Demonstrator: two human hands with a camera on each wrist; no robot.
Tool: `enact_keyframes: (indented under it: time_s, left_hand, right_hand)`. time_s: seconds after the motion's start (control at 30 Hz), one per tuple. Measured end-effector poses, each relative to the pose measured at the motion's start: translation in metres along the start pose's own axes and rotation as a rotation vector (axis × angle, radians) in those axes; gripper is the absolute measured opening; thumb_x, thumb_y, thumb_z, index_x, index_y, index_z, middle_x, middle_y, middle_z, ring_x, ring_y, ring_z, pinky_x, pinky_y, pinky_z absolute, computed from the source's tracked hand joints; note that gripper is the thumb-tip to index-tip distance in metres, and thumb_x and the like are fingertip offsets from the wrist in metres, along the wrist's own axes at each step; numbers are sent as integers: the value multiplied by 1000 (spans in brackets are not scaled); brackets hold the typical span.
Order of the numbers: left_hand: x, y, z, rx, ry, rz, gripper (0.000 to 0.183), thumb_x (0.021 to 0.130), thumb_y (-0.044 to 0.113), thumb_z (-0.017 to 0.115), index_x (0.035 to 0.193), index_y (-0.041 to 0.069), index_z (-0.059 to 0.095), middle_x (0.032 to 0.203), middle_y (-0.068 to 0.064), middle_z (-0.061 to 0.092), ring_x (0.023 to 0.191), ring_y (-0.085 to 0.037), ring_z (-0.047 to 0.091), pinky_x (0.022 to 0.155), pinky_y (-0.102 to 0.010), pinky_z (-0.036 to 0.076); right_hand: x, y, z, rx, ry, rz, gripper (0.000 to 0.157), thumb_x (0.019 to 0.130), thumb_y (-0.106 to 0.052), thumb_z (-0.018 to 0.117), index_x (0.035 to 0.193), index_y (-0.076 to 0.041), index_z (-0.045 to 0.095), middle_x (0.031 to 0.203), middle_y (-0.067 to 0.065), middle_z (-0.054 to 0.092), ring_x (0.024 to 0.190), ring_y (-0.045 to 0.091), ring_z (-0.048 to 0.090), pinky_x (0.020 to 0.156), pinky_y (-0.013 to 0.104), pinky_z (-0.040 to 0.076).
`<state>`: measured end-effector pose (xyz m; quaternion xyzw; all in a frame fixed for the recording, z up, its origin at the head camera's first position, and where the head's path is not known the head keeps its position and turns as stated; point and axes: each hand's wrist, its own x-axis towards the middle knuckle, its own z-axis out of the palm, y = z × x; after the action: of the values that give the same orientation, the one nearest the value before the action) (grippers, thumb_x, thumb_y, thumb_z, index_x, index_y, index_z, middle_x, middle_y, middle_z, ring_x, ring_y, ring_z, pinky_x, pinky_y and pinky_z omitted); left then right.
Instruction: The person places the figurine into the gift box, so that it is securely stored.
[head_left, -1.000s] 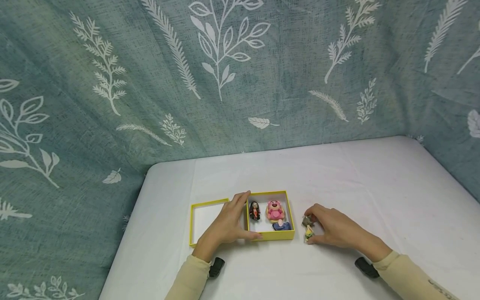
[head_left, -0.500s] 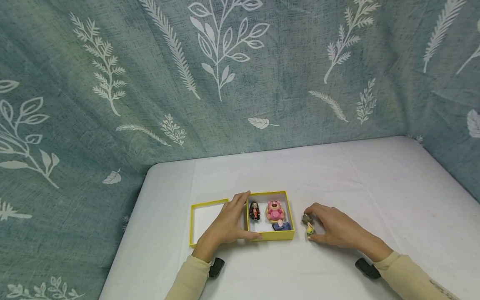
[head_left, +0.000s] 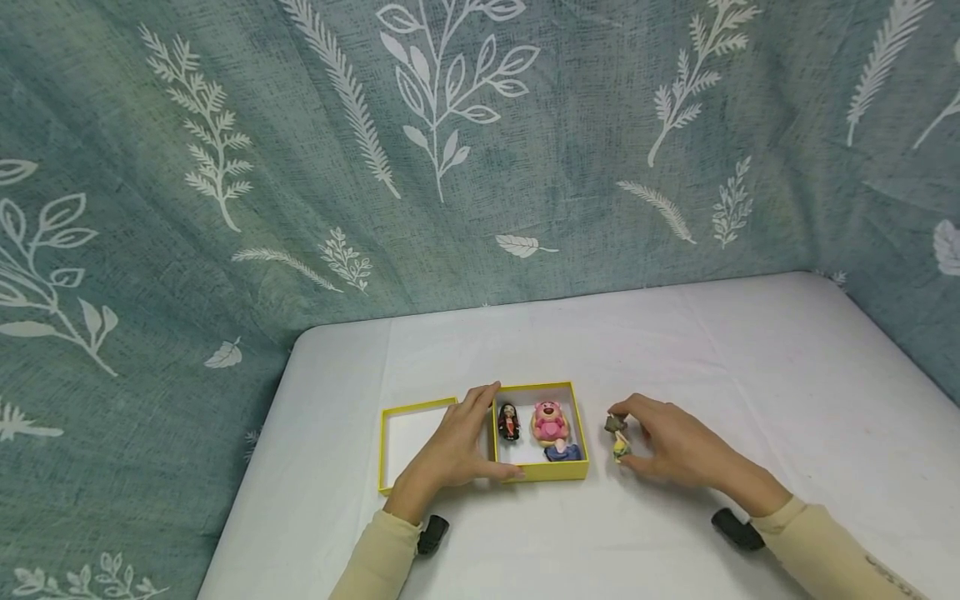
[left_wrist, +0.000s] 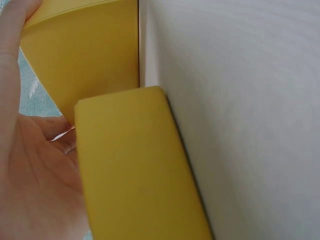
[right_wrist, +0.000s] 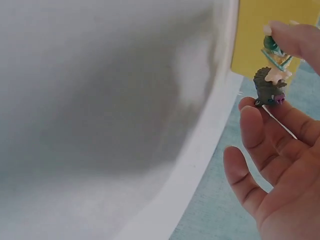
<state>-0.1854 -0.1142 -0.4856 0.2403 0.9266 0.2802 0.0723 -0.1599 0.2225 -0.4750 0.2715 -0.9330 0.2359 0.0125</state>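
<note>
A shallow yellow box [head_left: 550, 472] with a white inside lies on the white table. In it are a dark-haired figurine [head_left: 508, 422], a pink bear figurine [head_left: 551, 423] and a blue figurine [head_left: 563, 452]. My left hand [head_left: 455, 446] holds the box at its left end, thumb along the front wall and fingers at the back left corner. To the right of the box, my right hand [head_left: 678, 446] pinches a small figurine [head_left: 619, 439] between thumb and fingertips. The right wrist view shows that figurine [right_wrist: 272, 72] with its dark grey, animal-like head pointing down.
A yellow-rimmed lid [head_left: 384, 450] lies left of the box, partly behind my left hand; its yellow side [left_wrist: 135, 165] fills the front of the left wrist view. A green leaf-patterned curtain [head_left: 570, 167] hangs behind the white table [head_left: 675, 350].
My right hand has moved slightly away from me, lifting the pinched figurine a little. The left hand and the box have stayed in place.
</note>
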Motion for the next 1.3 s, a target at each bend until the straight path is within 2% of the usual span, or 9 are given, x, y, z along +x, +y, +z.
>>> enact_keyframes:
  time_s: [0.1,0.3,0.67,0.83,1.0,1.13,1.3]
  left_hand:
    - [0,0,0,4,2,0,124,61,68,81,158,27,14,156,3,31,140,-24,36,114,-47,34]
    - [0,0,-1,6,-2,2,124,62,68,81,158,27,14,156,3,31,140,-24,36,113,-47,36]
    - [0,0,0,-3,-7,-6,124,62,69,80,158,29,12,157,4,29,140,-25,36,113,-48,35]
    - [-1,0,0,0,-6,-6,124,62,69,81,158,29,13,157,4,29,142,-25,34,115,-49,32]
    - [-1,0,0,-1,-5,0,124,63,67,81,158,28,13,157,4,29,142,-25,34,117,-50,29]
    - [-1,0,0,-2,-4,6,124,63,66,82,158,27,13,156,3,29,143,-24,34,119,-51,24]
    - [0,0,1,-2,-2,10,124,63,67,81,158,25,14,156,3,29,143,-24,34,119,-51,22]
  right_hand:
    - [2,1,-4,2,30,-27,57,72,-22,86,122,-8,61,109,-3,65,79,9,54,65,22,46]
    - [7,1,-11,8,59,-55,54,74,-21,85,121,-9,62,108,-5,63,74,9,50,60,19,40]
    - [15,-6,-19,-32,41,-33,56,73,-25,86,121,-11,63,107,-4,64,76,10,52,62,21,40]
    - [22,-12,-24,-50,42,-60,56,73,-25,85,122,-10,62,111,-1,64,78,11,55,64,23,44]
    - [31,-19,-29,-91,70,-98,55,73,-28,85,120,-11,63,114,-1,64,86,12,59,73,31,49]
    - [37,-24,-29,-109,90,-111,56,72,-31,86,120,-10,64,118,1,63,100,17,60,83,42,48]
    - [44,-30,-30,-98,91,-125,59,71,-32,86,121,-9,64,123,3,62,113,22,58,90,48,47]
